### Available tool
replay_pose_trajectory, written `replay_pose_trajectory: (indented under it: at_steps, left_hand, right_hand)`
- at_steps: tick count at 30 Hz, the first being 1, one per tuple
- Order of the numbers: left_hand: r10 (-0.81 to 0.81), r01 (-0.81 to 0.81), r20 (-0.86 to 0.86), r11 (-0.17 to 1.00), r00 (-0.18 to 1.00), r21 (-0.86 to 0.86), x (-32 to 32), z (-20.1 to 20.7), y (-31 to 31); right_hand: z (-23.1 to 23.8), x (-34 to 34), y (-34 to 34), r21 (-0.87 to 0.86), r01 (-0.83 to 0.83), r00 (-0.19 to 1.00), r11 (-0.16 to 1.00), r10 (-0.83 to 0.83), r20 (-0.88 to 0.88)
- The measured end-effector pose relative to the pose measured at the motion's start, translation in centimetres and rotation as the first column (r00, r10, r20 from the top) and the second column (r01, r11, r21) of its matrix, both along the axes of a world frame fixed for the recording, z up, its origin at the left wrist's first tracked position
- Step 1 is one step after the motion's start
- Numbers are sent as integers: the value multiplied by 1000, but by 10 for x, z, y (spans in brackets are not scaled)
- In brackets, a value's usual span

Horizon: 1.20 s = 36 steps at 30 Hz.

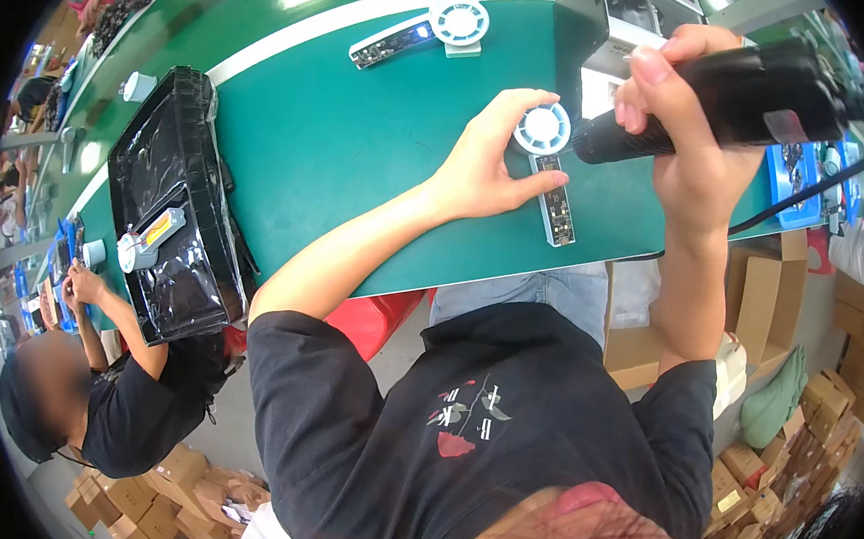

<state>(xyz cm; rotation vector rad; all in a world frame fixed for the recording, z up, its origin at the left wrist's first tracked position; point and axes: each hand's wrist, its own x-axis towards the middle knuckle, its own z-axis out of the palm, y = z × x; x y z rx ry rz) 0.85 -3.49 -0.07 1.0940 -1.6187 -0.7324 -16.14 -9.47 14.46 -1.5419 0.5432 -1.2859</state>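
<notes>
On the green bench, my left hand [474, 167] grips a small handheld fan [556, 213], fingers at its round white-and-blue head and thumb on the handle. The handle's casing is off, so a dark circuit board shows along it. My right hand [705, 158] is wrapped round a black electric screwdriver [750, 91], held nearly level, its narrow end pointing left at the fan head. I cannot tell whether the tip touches the fan. Farther back lies a second handheld fan [398, 45], its board also bare and a light glowing on it.
A black plastic-lined tray [219, 190] stands at the left with one fan body [159, 235] inside. A grey metal box [654, 25] is at the back right, near blue bins [797, 185]. The screwdriver's cable [818, 186] runs along the right. A co-worker [133, 389] sits at the left.
</notes>
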Motion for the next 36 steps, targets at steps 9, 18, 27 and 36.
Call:
replay_pose_trajectory:
  at_steps: [9, 18, 27, 36]
  left_hand:
    - [-4, 8, 70, 998, 998, -64, -1, 1, 2]
    - [259, -246, 123, 963, 958, -112, -1, -7, -2]
    - [214, -215, 140, 977, 967, -6, -2, 0, 5]
    - [209, -217, 141, 975, 968, 41, -1, 0, 7]
  right_hand:
    - [38, -34, -30, -180, 264, 964, 948, -253, 81]
    - [22, -36, -49, -75, 236, 970, 969, -231, 79]
    - [13, -27, 33, 47, 140, 984, 989, -145, 108]
    - [-2, -19, 51, 87, 98, 993, 991, -104, 61]
